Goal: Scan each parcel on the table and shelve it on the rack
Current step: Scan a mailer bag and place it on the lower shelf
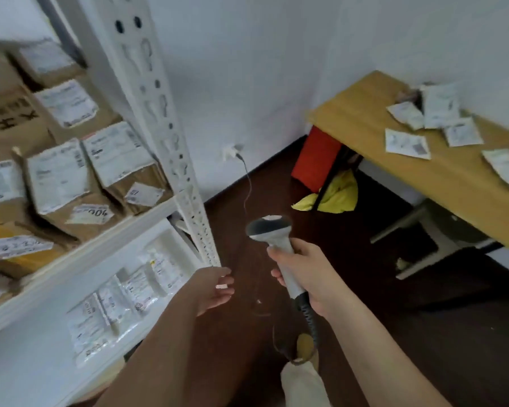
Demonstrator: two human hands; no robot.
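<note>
This is a small parcel room. A white rack (171, 160) holds brown boxes (62, 183) with labels. Little white packets (407, 142) lie on a wooden tabletop (365, 113) by the wall.

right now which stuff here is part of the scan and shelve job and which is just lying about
Job things:
scanner, gripped in right hand
parcels on table
wooden table
white rack
left hand, holding nothing

Lying about:
red thing under table
yellow cloth on floor
wall plug
</note>
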